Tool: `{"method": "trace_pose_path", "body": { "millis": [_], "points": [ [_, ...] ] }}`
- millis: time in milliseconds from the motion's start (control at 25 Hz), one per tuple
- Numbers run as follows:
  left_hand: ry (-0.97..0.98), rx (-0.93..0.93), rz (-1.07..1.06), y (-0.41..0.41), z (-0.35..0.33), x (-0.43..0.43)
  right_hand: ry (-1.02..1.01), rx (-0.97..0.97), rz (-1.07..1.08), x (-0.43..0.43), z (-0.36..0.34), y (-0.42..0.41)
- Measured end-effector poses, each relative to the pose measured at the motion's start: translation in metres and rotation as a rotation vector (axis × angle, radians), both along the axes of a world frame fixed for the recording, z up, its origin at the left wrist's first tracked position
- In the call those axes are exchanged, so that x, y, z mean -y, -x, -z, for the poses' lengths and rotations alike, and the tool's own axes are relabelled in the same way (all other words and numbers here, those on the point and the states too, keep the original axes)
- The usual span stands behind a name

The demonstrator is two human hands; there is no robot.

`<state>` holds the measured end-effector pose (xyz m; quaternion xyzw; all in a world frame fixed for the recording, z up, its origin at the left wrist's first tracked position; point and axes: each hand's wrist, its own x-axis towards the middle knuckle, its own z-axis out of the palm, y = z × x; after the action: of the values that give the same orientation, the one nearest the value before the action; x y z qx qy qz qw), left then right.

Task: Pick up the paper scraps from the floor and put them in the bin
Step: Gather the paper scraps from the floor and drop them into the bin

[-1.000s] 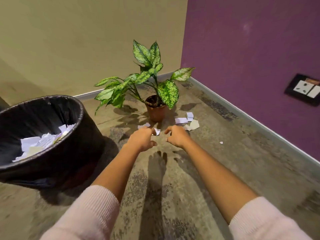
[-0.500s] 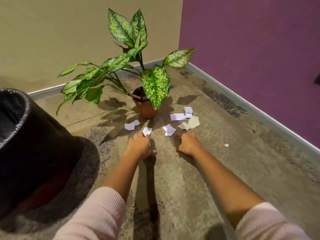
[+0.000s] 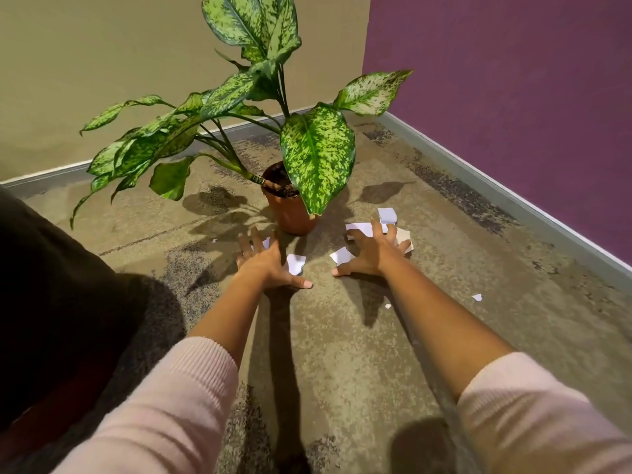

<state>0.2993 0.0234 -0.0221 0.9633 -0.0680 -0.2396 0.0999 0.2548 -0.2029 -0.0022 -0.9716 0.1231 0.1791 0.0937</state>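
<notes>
Several white paper scraps lie on the floor in front of the plant pot. My left hand (image 3: 265, 263) is spread, fingers straight, over one scrap by the pot, with another scrap (image 3: 295, 263) just right of it. My right hand (image 3: 374, 253) is spread with bent fingers over a cluster of scraps; one scrap (image 3: 341, 255) shows by its thumb, a long one (image 3: 359, 229) and a folded one (image 3: 387, 215) beyond its fingers. Neither hand holds anything that I can see. The black bin (image 3: 51, 302) fills the left edge; its opening is out of view.
A potted plant (image 3: 290, 206) with big speckled leaves stands right behind the scraps, one leaf hanging over the pot. Two tiny scraps (image 3: 477, 296) lie further right. A beige wall and a purple wall (image 3: 513, 97) meet in the corner behind.
The view has come closer to the floor and the plant. Both hands have gone from curled to spread and have reached forward onto the scraps.
</notes>
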Motion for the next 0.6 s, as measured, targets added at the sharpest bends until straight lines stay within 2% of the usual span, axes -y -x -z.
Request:
{"method": "trace_pose_path", "body": {
  "millis": [200,280,440,600],
  "points": [
    [0.141,-0.059,-0.030,-0.017,0.010,0.000,-0.021,0.003,-0.015,-0.002,0.006,-0.012],
    [0.149,-0.081,-0.038,-0.021,0.008,0.002,-0.023,-0.056,0.001,0.000,0.005,-0.018],
    [0.281,0.021,-0.112,-0.021,0.002,0.010,-0.022,-0.189,0.039,0.007,0.003,-0.027],
    [0.262,0.117,-0.141,-0.016,-0.003,0.011,-0.081,-0.183,0.031,0.016,0.009,-0.037]
  ]
}}
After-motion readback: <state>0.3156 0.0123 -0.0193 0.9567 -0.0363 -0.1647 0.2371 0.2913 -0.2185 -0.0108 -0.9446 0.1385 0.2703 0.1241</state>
